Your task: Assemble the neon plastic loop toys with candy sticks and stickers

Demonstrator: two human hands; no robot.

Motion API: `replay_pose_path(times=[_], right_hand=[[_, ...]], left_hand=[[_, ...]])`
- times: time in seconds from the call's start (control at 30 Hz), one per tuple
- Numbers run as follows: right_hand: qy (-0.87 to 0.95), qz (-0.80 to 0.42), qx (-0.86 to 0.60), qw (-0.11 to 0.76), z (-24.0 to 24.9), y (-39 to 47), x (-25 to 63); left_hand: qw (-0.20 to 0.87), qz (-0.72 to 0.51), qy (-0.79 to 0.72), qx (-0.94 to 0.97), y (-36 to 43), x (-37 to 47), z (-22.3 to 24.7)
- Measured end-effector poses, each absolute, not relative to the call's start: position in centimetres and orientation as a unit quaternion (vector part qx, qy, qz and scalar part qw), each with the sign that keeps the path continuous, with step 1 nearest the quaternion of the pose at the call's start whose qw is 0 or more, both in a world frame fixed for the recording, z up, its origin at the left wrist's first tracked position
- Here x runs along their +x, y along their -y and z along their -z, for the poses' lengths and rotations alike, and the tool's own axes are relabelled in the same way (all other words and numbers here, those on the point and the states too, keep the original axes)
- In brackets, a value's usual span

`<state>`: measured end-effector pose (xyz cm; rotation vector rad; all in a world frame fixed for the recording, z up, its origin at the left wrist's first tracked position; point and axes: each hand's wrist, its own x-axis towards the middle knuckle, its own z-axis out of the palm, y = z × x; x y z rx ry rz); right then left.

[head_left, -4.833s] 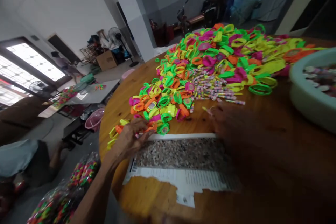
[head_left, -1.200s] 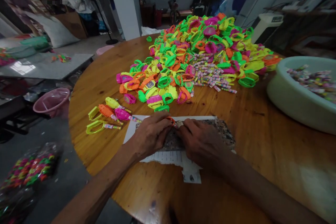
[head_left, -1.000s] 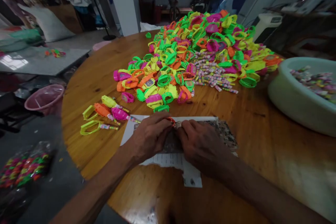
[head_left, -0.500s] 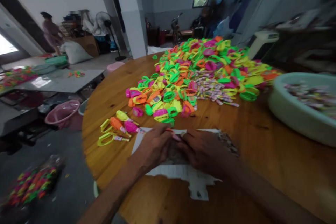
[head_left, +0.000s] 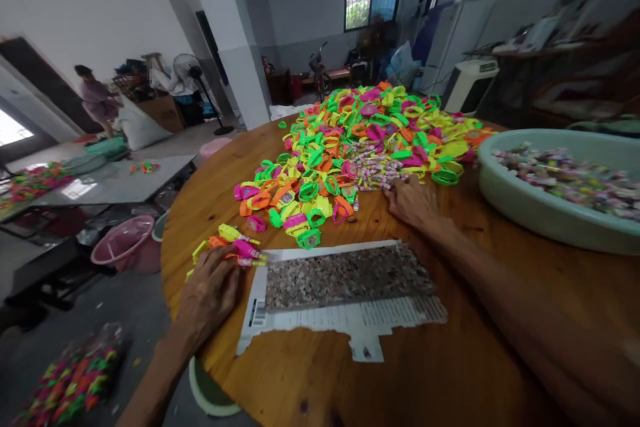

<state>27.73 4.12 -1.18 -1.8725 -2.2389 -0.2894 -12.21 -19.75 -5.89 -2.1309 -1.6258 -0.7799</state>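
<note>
My left hand [head_left: 213,287] lies over a small group of toy watches with wrapped candy sticks [head_left: 245,249] at the table's left; its fingers are bent, and what lies under them is hidden. My right hand [head_left: 411,200] reaches forward to the near edge of a bundle of wrapped candy sticks [head_left: 377,167], fingertips at the sticks; a grip cannot be made out. Behind and left of the bundle is a large heap of neon toy watches [head_left: 310,157]. Between my forearms a speckled stone slab [head_left: 345,277] rests on torn white paper [head_left: 300,321].
A pale green basin [head_left: 550,223] of wrapped sticks stands on the round wooden table [head_left: 200,187] at the right. Pink bucket [head_left: 125,243], green bucket [head_left: 210,390] and a bag of watches [head_left: 70,380] are on the floor. A person [head_left: 97,97] stands far left.
Both hands have parted from above the slab: the left moved left onto the small group, the right forward to the stick bundle. The slab is now uncovered, and the view has shifted slightly.
</note>
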Motion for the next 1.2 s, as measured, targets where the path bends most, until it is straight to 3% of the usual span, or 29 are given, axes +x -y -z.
replay_pose_path(times=[0.27, 0.43, 0.53, 0.7, 0.9, 1.07, 1.2], right_hand=[[0.798, 0.148, -0.583, 0.044, 1.1, -5.2, 28.0], [0.812, 0.171, -0.558, 0.019, 0.2, -3.5, 27.7], [0.816, 0.161, -0.553, 0.042, -0.7, -0.9, 27.0], [0.866, 0.079, -0.49, 0.063, -2.0, 5.9, 26.2], [0.916, 0.004, -0.402, -0.007, -2.3, 12.1, 25.8], [0.916, -0.015, -0.399, 0.035, -2.7, 12.5, 25.8], [0.937, -0.024, -0.346, 0.043, -2.1, 11.9, 26.2]], left_hand=[[0.273, 0.333, 0.613, -0.662, 18.8, -9.5, 4.8], [0.133, 0.332, 0.566, -0.743, 16.1, -4.6, 2.4], [0.061, 0.247, 0.583, -0.772, 13.7, -1.9, 1.7], [0.034, 0.121, 0.63, -0.767, 11.2, 0.2, 1.7], [-0.027, 0.183, 0.535, -0.824, 10.5, -1.2, 1.4], [-0.064, 0.19, 0.5, -0.843, 10.4, -2.0, 0.4], [-0.013, 0.212, 0.567, -0.796, 11.0, -1.4, 0.2]])
